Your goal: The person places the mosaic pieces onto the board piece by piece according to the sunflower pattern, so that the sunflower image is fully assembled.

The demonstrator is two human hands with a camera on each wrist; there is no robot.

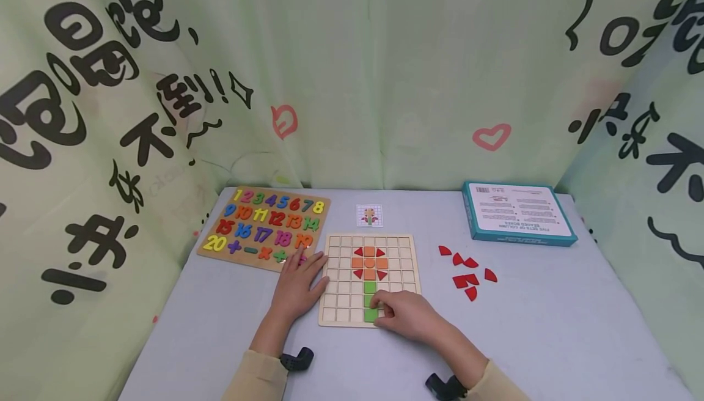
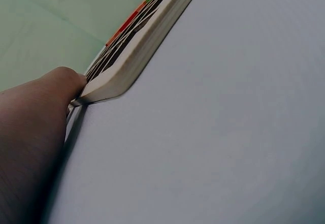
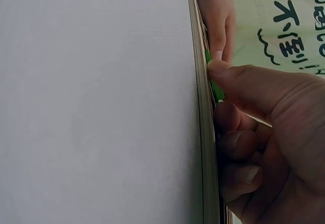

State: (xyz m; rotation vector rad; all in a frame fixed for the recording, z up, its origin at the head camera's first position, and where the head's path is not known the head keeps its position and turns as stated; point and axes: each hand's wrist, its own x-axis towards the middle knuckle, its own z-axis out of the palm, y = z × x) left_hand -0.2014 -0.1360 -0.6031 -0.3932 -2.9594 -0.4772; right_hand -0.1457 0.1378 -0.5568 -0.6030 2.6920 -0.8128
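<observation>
The board (image 1: 338, 303), a pale wooden grid, lies flat near the middle of the surface (image 1: 192, 340), between the two hands. On it, orange squares (image 1: 370, 274) form a cross around an orange circle (image 1: 370, 263), and red triangles (image 1: 359, 274) sit in the four cells diagonal to the circle. Below the cross, green squares (image 1: 371, 288) run down one column toward the edge nearest the person.

The right hand (image 1: 409, 315) is over the lower part of the board with its fingers bent, thumb and index finger pinching the lowest green square (image 1: 371, 315). The right wrist view shows the thumb against a green edge and the other fingers curled in. The left hand (image 1: 299, 285) is open, fingers spread over the near right corner of the number board (image 1: 236, 225), thumb at the left edge of the board; the left wrist view also has the thumb touching it near a corner.

Loose red pieces (image 1: 491, 275) lie scattered on the surface right of the board. Just beyond its far edge is a small card (image 1: 369, 216) with a coloured figure on a grid. The number board, tilted a little, carries bright numerals and arithmetic signs. A teal box (image 1: 519, 213) with a white printed top lies at the far right. Behind everything hangs a pale green curtain (image 1: 330, 52) with black characters and pink hearts.
</observation>
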